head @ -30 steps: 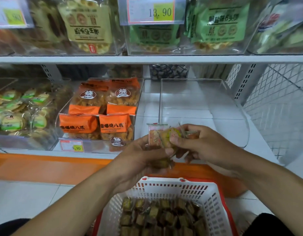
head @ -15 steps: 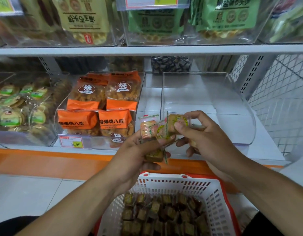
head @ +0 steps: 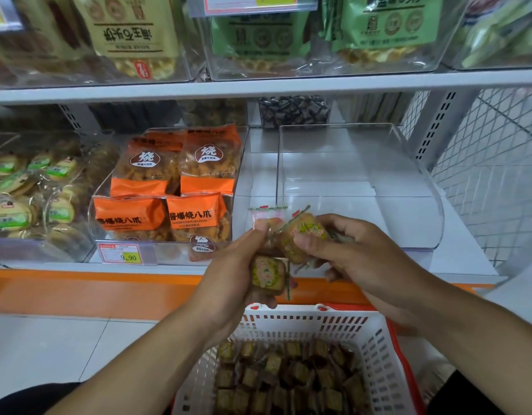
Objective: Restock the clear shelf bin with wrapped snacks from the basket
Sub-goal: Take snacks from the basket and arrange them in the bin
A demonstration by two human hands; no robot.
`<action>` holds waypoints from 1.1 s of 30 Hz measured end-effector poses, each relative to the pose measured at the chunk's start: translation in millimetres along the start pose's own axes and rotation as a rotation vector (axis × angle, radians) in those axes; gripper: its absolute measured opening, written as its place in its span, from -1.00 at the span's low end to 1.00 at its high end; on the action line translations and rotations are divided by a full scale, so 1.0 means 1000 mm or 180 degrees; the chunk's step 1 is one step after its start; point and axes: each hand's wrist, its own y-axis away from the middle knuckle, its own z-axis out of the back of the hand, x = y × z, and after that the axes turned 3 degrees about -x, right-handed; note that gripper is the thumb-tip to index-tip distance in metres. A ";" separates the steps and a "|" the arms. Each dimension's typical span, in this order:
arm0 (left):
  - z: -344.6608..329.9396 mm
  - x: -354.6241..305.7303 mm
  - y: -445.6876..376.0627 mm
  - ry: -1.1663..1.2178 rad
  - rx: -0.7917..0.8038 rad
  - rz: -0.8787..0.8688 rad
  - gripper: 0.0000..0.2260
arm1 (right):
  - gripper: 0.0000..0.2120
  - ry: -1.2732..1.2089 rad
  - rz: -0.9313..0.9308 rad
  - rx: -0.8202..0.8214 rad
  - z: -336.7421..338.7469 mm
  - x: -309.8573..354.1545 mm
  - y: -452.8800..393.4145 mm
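Both hands' fingers (head: 303, 244) grip wrapped snacks (head: 300, 235); beyond them the clear shelf bin (head: 408, 187) looks empty, below them the basket (head: 375, 339) holds plenty: restocking barely begun.

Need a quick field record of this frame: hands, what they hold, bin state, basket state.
left hand: grip closed on wrapped snacks, one hanging below the fingers
right hand: grip closed on a wrapped snack
hand position: both above the basket, in front of the shelf
clear bin: on the shelf, no snacks seen inside
basket: white, many wrapped snacks inside
neighbour bin: orange bags, to the left of the clear bin
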 end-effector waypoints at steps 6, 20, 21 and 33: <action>0.002 -0.003 -0.002 -0.0668 0.0139 0.0434 -0.58 | -0.74 0.1424 0.0793 0.0522 0.021 0.016 0.000; -0.007 -0.001 0.000 0.0375 0.0276 0.0216 -0.74 | -0.54 0.0804 0.0568 -0.0592 0.012 0.000 -0.001; -0.008 0.001 0.000 0.0352 0.0235 0.0100 -0.74 | -0.47 0.0677 0.0360 -0.0527 0.010 -0.001 -0.001; -0.011 0.013 -0.002 0.0026 -0.0013 -0.0228 -0.66 | -0.55 0.1264 -0.0157 -0.0198 0.002 -0.008 -0.001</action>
